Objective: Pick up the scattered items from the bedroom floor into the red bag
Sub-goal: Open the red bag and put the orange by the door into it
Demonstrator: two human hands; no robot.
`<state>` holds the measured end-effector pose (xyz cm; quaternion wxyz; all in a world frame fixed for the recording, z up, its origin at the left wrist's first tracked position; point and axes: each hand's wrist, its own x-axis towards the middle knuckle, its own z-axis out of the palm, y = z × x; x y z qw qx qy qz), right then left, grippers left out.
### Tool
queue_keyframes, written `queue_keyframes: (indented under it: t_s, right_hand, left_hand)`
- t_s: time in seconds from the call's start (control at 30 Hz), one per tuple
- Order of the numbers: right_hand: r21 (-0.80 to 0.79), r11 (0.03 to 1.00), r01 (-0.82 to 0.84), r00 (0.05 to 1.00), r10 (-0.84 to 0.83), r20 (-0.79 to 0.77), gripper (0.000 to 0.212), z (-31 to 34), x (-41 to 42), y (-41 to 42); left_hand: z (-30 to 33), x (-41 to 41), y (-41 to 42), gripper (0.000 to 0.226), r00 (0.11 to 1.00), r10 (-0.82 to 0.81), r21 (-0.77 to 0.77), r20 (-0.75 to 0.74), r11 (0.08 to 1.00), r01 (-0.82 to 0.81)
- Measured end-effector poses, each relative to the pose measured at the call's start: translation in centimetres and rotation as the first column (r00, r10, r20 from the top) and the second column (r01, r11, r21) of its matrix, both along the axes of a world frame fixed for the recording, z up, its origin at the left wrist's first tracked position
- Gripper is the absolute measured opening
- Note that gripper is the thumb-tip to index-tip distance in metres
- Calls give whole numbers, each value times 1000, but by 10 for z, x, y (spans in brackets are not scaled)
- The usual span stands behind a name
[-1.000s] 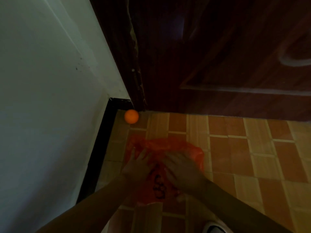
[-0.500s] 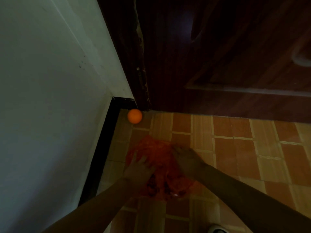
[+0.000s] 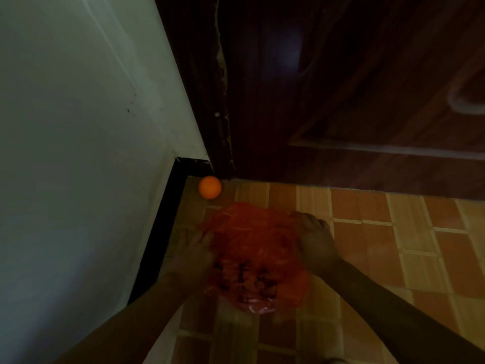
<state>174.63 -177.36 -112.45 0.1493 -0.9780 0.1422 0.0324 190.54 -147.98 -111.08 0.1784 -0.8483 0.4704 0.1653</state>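
Red bag (image 3: 256, 258), a thin crumpled plastic one with dark print on its lower part, sits at lower centre of the frame on the tiled floor (image 3: 393, 245), gathered up between two bare hands. Left hand (image 3: 193, 256) grips the bag's left edge, fingers curled into the plastic; right hand (image 3: 313, 239) clasps the upper right edge, knuckles up and fingers closed over the film. Dim light and blur hide whether the bag's mouth is open.

Orange ball (image 3: 209, 187) lies just above the bag, apart from it, in the corner at centre left of the frame. It rests close beside the black skirting (image 3: 160, 232) that runs along the foot of the pale wall (image 3: 78, 153), and just beside the lower end of the dark door frame (image 3: 207, 101). Wall and skirting close off the whole left side, and the left hand is near the skirting with only a narrow strip of tile between.

Dark wooden door (image 3: 354, 88) fills the upper right of the frame, and its bottom edge meets the floor in a line across the middle. Bare tile stretches from the right hand to the right edge and down to the lower right corner, crossed only by the right forearm. A pale rounded shape at the bottom edge is too cut off to identify
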Motion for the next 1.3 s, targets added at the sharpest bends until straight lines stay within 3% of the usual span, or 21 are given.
queue_keyframes:
  t_s: [0.1,0.17,0.27,0.33,0.47,0.63,0.67,0.73,0.8,0.87,1.0,1.1,1.17,1.3]
  right_hand:
    - [175,984,36,971,-75,225,52,20,8,19]
    - [260,965,-15,984,-32,174,63,26,18,33]
    - [178,963,-202,970,222,-101,92,5,23,52]
    - [71,937,-342,921,349,-173,100,-24,12,58]
    - [-36,936,-349,900,324,-292,110,-54,-20,43]
    - [13,917,-399,880,387,-277,95,-51,-37,28]
    - [-18,907,-421,888,407,-213,88,-46,-37,29]
    - [-1,925,-380,924,380,-44,77,-33,-31,40]
    - [29,941,-338,941,337,41,80,-20,-16,55]
    - [63,906,-418,906,421,-42,86,-18,-7,66]
    - [19,804,-595,777,581,-241,71,-37,-16,67]
    - [5,790,-613,776,602,-188,63,-48,-32,66]
    - [-8,783,-622,774,614,-157,63,-48,-39,67]
    - [-69,726,-685,728,677,-106,63,-47,-52,65]
  left_hand:
    - [17,-11,-10,35,995,-93,-282,39,954,100]
    - [25,-19,-16,36,990,-121,-343,68,929,137]
    - [20,-21,-20,42,984,-160,-290,77,941,176]
    - [11,-19,-19,48,985,-162,-190,62,967,171]
    - [-9,-17,-12,62,989,-105,-85,-109,992,95]
    - [-20,-17,-9,57,983,-53,27,-177,998,59]
    - [-18,-17,-8,57,976,-33,74,-216,996,50]
    - [-12,-14,-9,56,971,-82,28,-223,995,91]
    - [-4,-13,-10,51,970,-168,-5,-177,986,169]
    - [0,-9,-10,47,981,-145,-142,-130,982,127]
    - [-1,4,-6,54,994,-24,-87,-107,996,14]
    - [0,2,1,67,989,42,-10,-144,999,-44]
    - [-5,-1,5,60,995,-5,-36,-101,999,2]
    - [-23,2,20,62,986,88,2,-142,996,-89]
